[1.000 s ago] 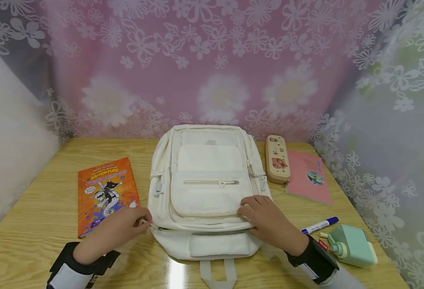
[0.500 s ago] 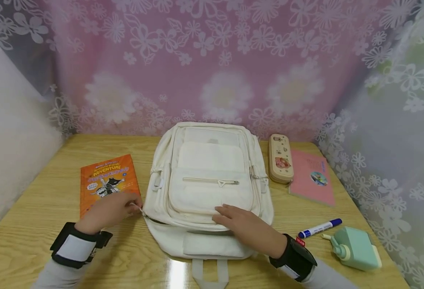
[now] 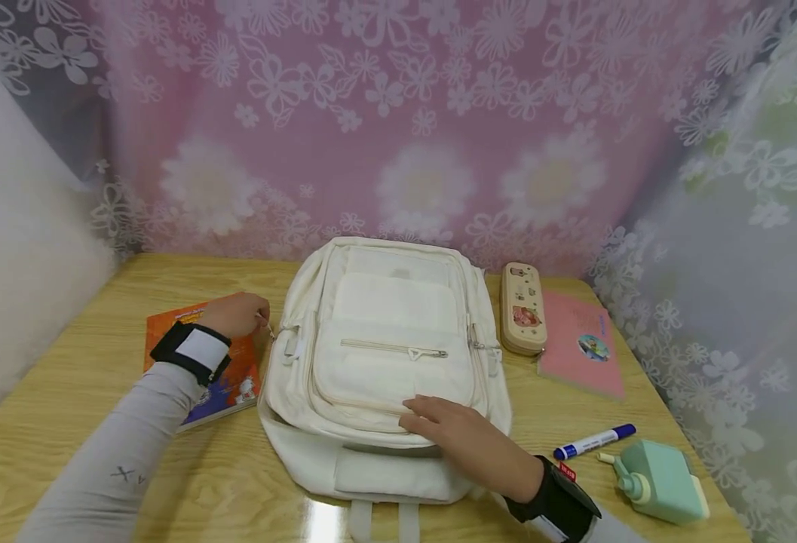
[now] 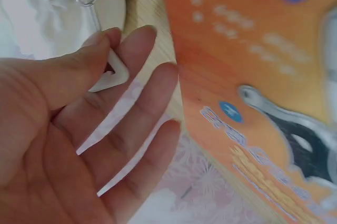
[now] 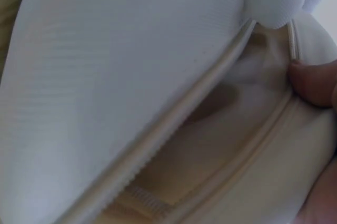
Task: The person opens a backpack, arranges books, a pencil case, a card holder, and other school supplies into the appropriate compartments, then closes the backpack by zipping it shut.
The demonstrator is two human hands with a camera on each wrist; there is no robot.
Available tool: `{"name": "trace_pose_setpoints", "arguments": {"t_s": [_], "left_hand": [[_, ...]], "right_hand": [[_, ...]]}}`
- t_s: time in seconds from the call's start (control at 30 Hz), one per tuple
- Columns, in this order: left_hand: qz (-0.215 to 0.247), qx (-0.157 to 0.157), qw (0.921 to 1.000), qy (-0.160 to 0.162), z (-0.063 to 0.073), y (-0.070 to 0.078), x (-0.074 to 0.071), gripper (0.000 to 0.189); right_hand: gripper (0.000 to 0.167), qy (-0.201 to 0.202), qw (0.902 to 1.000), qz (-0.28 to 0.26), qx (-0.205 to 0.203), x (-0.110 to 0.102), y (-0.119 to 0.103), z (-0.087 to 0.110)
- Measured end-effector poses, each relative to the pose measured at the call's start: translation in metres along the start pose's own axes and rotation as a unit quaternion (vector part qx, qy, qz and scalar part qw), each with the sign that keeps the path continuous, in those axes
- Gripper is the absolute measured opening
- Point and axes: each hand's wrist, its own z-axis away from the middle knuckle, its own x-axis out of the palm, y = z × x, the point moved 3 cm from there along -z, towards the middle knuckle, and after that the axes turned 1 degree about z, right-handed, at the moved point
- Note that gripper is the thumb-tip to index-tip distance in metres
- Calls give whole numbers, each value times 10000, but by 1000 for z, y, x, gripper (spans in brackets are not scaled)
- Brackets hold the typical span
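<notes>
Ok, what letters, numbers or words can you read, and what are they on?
"X": on the left sleeve; the mark beside it is unclear.
Orange book: lettering too blurred.
Pink book: lettering too small.
Marker: too small.
Red wrist tag: too small.
White backpack: none readable.

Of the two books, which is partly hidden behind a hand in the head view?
The orange book, left of the backpack: the left hand covers part of it. The pink book, right of the backpack, has neither hand over it.
</notes>
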Motion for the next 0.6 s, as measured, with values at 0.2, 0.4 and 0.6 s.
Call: {"name": "trace_pose_setpoints", "arguments": {"t_s": [0.2, 0.4, 0.6], "left_hand": [[-393, -22, 9992, -86, -30, 7, 8, 10], [-34, -143, 9999, 23, -23, 15, 9, 14], [563, -395, 9972, 279, 15, 9, -5, 28]], "right_hand": [[49, -163, 9996, 64, 217, 0, -2, 1], [46, -25, 9986, 66, 524, -3, 1, -2], [55, 193, 9957, 46, 900, -13, 10, -8]]}}
